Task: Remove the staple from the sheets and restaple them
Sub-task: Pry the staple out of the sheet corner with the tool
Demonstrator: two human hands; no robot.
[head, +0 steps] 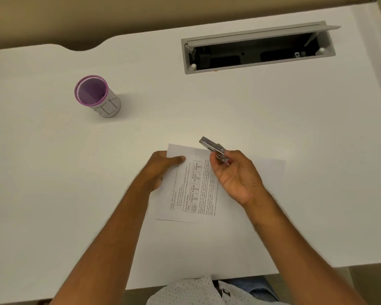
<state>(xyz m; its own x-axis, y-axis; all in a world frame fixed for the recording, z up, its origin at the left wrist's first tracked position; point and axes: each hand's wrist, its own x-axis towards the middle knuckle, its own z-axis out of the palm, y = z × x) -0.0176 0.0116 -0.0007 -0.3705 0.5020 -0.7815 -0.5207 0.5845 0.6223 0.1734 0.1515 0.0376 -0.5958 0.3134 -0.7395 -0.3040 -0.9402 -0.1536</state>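
The printed sheets point(193, 190), white with a table and lines of text, lie on the white desk point(53, 172) in front of me. My left hand point(162, 167) grips their far left corner, thumb on top. My right hand point(235, 175) holds a small silver metal stapler point(212, 148) just above the sheets' far edge, its front end pointing up and left. The stapler's rear end is hidden in my fingers. I cannot make out a staple in the paper.
A purple-rimmed mesh pen cup point(97, 95) stands at the far left. An open grey cable tray point(257, 49) is recessed in the desk at the far right. The desk's near edge point(185, 282) is close to my body.
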